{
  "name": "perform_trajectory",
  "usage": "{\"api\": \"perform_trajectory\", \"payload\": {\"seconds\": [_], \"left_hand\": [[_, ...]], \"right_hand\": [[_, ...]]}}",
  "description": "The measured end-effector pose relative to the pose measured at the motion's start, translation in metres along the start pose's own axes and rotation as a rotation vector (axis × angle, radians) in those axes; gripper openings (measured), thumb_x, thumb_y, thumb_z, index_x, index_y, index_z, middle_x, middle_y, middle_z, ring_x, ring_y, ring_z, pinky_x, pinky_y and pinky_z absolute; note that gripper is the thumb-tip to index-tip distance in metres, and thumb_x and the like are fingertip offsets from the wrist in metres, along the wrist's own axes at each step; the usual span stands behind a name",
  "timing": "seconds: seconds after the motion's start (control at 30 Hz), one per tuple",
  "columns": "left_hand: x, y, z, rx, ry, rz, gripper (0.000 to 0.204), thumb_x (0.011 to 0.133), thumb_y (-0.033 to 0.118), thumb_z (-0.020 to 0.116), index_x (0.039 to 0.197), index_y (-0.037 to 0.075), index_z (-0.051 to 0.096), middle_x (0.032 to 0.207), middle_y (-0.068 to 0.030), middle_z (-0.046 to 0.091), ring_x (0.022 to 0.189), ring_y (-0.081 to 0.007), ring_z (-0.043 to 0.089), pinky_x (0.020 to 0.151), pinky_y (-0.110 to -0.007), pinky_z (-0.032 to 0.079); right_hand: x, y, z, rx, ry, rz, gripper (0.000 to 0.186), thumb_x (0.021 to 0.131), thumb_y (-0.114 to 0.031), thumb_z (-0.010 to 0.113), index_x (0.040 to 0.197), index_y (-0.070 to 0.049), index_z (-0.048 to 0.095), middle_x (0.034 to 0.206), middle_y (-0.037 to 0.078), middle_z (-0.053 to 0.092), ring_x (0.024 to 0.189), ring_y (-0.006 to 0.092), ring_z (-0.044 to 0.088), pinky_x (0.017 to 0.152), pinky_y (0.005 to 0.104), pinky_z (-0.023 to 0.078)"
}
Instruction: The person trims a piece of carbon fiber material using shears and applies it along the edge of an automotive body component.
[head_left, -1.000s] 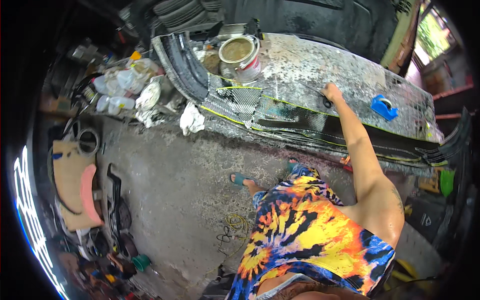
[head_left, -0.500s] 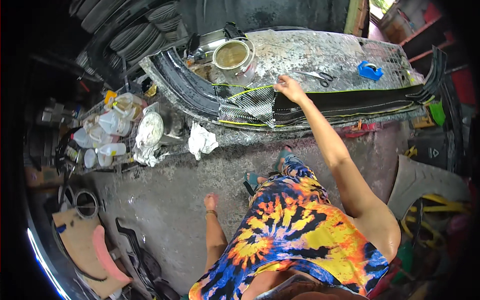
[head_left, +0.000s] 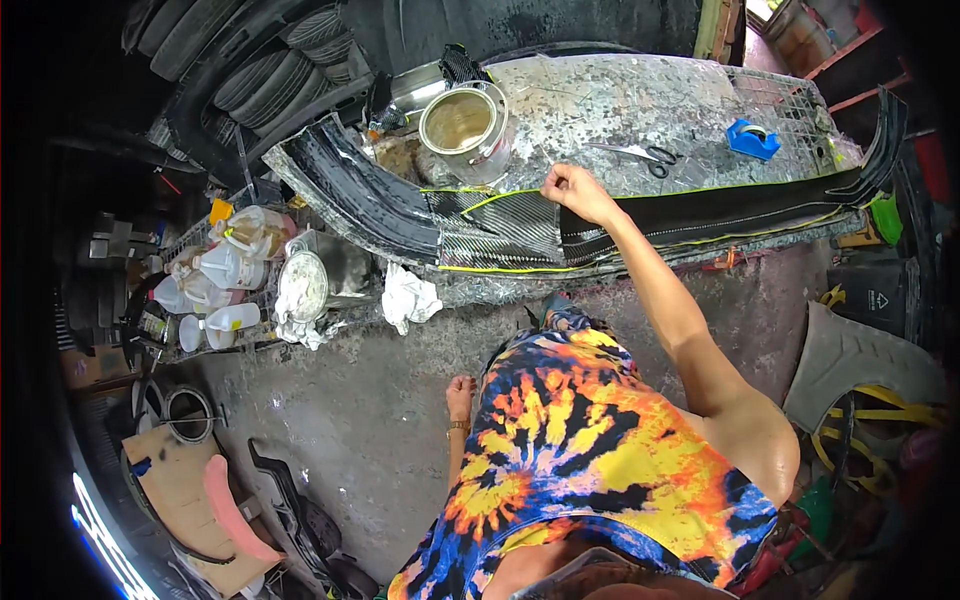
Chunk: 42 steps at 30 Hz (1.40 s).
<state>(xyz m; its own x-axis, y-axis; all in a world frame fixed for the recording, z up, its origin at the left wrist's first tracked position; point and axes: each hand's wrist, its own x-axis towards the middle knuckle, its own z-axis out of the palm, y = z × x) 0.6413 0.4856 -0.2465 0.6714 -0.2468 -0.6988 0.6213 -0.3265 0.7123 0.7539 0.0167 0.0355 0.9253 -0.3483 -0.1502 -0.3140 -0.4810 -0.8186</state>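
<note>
A long, black, curved car-body part (head_left: 360, 190) lies across the bench. Over its middle is a piece of woven carbon-fibre cloth (head_left: 500, 232) with yellow-green thread along its edges. My right hand (head_left: 580, 193) is closed in a pinch at the cloth's far right corner. Farther right, a darker strip of cloth (head_left: 720, 208) covers the part. Low beside my body hangs my left hand (head_left: 460, 397), away from the bench, its fingers curled; whatever they may hold is hidden. Beyond my right hand lie black-handled scissors (head_left: 650, 155).
A metal can (head_left: 465, 125) stands at the bench's back left, a blue tape dispenser (head_left: 752, 140) at the right. Plastic jugs (head_left: 235, 265), a bucket (head_left: 302, 282) and a white rag (head_left: 410, 298) are on the left. A grey panel (head_left: 845, 365) leans at the right.
The view has shifted slightly. My left hand has swung right, closer to my body. My right hand stays pinched at the cloth's far corner, and the cloth lies flatter at its right edge.
</note>
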Motion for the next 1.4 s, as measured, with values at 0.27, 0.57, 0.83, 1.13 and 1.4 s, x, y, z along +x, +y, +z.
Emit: {"api": "perform_trajectory", "payload": {"seconds": [0.27,0.57,0.83,1.13,1.4], "left_hand": [[-0.051,0.253,0.056,-0.149,-0.209,0.355,0.028,0.100,0.025,0.055,0.106,-0.001,0.065,0.103,-0.0102,0.070,0.096,-0.0162,0.065,0.083,-0.029,0.050],[-0.010,0.338,0.106,-0.711,-0.965,0.165,0.060,0.095,0.055,0.052,0.119,0.001,0.060,0.136,-0.0280,0.050,0.129,-0.0337,0.050,0.106,-0.043,0.042],[0.004,0.349,0.116,-0.302,-0.782,0.310,0.017,0.094,0.016,0.065,0.104,0.001,0.066,0.098,-0.0043,0.068,0.089,-0.0103,0.064,0.078,-0.028,0.052],[-0.008,0.357,0.106,0.056,-0.840,0.711,0.023,0.092,0.020,0.066,0.101,-0.002,0.064,0.080,0.0014,0.064,0.071,-0.0049,0.052,0.065,-0.027,0.047],[-0.013,0.367,0.114,0.220,-0.928,0.785,0.020,0.090,0.014,0.064,0.099,-0.003,0.063,0.078,-0.0037,0.066,0.069,-0.0071,0.055,0.067,-0.030,0.049]], "right_hand": [[-0.046,-0.057,-0.001,0.594,-0.021,0.075,0.014,0.093,-0.020,0.065,0.093,-0.008,0.058,0.088,-0.002,0.061,0.079,0.0058,0.057,0.065,0.0257,0.052],[-0.102,-0.051,0.027,1.112,0.245,-0.003,0.008,0.097,-0.017,0.059,0.098,-0.010,0.054,0.101,0.004,0.065,0.097,0.0160,0.064,0.085,0.0411,0.055],[-0.153,0.012,0.050,1.349,0.256,0.330,0.011,0.096,-0.019,0.059,0.100,-0.010,0.056,0.109,0.007,0.067,0.097,0.0172,0.066,0.084,0.0394,0.056],[-0.135,-0.012,0.010,0.477,0.308,0.325,0.027,0.089,-0.013,0.066,0.114,-0.008,0.057,0.121,0.009,0.064,0.109,0.0160,0.060,0.090,0.0306,0.048],[-0.081,-0.096,-0.033,-0.431,-0.312,-0.182,0.074,0.071,-0.009,0.076,0.140,-0.010,0.048,0.149,0.012,0.044,0.144,0.0304,0.030,0.119,0.0468,0.017]]}}
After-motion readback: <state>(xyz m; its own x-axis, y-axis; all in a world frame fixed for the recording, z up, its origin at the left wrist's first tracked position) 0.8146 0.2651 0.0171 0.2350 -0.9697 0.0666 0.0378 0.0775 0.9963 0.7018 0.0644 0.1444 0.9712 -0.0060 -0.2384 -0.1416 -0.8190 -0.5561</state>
